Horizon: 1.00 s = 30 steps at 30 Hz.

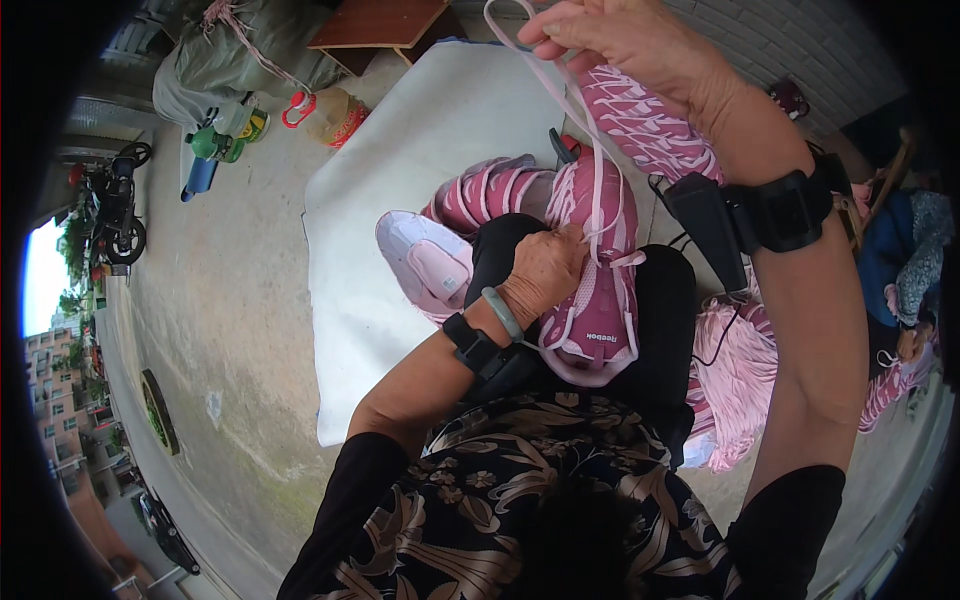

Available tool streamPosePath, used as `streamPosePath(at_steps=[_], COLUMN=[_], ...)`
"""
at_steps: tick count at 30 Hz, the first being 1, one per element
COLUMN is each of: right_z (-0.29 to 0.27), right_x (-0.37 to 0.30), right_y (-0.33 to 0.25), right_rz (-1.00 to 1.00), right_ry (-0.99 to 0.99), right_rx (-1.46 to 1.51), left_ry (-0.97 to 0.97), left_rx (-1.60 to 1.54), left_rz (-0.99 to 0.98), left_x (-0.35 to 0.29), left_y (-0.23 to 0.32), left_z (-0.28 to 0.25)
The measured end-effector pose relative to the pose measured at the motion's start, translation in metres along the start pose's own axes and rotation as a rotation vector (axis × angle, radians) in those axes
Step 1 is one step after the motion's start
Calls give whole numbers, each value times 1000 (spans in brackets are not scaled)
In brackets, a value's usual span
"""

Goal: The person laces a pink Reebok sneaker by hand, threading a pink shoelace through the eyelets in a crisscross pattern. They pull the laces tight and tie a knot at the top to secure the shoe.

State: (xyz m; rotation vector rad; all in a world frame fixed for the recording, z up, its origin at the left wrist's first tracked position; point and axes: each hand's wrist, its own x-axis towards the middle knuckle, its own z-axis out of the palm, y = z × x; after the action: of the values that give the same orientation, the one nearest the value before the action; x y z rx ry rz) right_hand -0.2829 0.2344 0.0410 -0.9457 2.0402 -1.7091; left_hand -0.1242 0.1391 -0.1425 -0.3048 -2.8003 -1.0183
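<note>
A pink shoe upper (612, 300) lies across my lap, its heel end toward me. My left hand (548, 268) is closed at the upper's side, fingers curled at the lacing; the fingertips are partly hidden. Raised at the top, my right hand (640, 60) pinches a pale pink shoelace (597, 150), which runs up in a long loop from the upper. Left of my lap is another shoe piece with a pale lining (430, 262). Beyond it curves a row of stacked pink uppers (490, 190). More laced uppers (650, 125) lie below my right wrist.
A white sheet (345, 250) covers the floor ahead. A bundle of pale pink laces (735, 375) hangs right of my leg. Toward the back left are an oil bottle (335, 118), a green bottle (215, 145) and a wooden stool (380, 28). Blue cloth (890, 255) is heaped at right.
</note>
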Motion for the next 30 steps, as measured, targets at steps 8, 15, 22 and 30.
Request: streamPosePath(at_steps=[8,15,22,30], right_z=[21,57,83,89], right_x=[-112,-186,-177,-176], right_y=[89,106,107,124], right_rz=[31,8,-91,-58], right_ry=[281,390,341,277], right_rx=[-122,-323,-474,-847], left_ry=[60,92,-33,-349], left_rx=[-103,-308,-79,266], left_rz=[13,-79,83,-25], left_x=[1,-19,-22,-9], left_y=[-7,6,13,29], left_z=[11,-5,-22,-26])
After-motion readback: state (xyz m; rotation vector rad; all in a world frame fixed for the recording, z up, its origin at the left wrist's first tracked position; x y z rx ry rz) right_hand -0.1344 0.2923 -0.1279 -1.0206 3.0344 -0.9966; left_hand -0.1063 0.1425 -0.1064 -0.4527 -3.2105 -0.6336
